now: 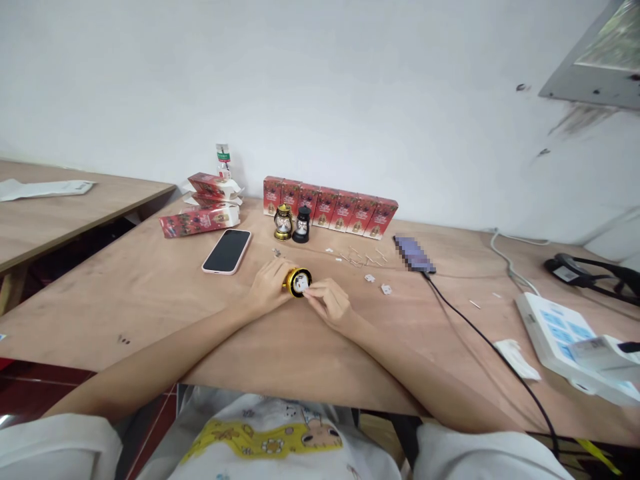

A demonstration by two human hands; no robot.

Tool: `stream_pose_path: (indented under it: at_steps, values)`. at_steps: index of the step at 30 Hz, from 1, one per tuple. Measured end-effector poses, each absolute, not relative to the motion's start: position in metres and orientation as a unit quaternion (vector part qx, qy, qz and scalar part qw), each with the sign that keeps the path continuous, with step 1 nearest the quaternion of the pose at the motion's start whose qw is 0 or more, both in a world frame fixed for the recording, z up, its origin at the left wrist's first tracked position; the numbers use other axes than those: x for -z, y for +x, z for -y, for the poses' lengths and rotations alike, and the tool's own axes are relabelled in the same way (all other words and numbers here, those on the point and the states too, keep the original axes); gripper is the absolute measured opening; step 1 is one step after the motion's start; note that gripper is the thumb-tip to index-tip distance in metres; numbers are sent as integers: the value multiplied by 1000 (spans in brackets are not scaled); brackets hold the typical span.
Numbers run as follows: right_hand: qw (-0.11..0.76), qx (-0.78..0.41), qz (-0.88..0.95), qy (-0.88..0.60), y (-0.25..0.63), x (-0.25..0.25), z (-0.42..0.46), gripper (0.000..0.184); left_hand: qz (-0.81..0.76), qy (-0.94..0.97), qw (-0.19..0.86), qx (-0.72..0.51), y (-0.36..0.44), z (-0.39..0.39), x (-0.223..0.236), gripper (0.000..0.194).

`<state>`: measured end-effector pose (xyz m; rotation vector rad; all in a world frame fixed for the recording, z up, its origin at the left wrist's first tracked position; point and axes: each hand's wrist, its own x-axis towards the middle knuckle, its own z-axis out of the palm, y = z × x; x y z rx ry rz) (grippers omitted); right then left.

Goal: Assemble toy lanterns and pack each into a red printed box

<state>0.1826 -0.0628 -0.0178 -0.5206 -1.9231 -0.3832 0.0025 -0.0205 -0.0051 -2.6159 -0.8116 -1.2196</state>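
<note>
My left hand (271,285) is wrapped round a small gold lantern (289,280), tipped so that its underside faces me. Inside the dark ring of the base shows a white insert (301,283). The fingertips of my right hand (330,300) are pinched together at the edge of that insert; whether a small part is between them is hidden. Behind my hands stand an upright gold lantern (283,223) and a black lantern (302,225). To the right of my right hand lie small white pieces (369,278) and thin pale sticks (356,257).
A row of red boxes (327,207) stands near the wall. More red boxes (200,221) lie at left, near a phone (227,251) and a small bottle (223,160). A cabled phone (414,254), a white power strip (565,340) and a black headset (595,273) are at right.
</note>
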Motion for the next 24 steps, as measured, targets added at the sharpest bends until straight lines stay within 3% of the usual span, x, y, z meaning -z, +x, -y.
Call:
stream_pose_path:
  at_steps: [10,15,20,24]
  values:
    - [507,199,801,-247,183,14,64,6,285,-878,95,374,4,24,6,23]
    - [486,226,805,-254,183,11,67,9,291,-877,113,364,1,22,9,28]
    - [434,246,823,-271,183,11,67,23,311,-867,126,369,-4,20,8,25]
    - [439,237,815,-294,181,13,64,20,300,-866,151,371,-1,22,6,23]
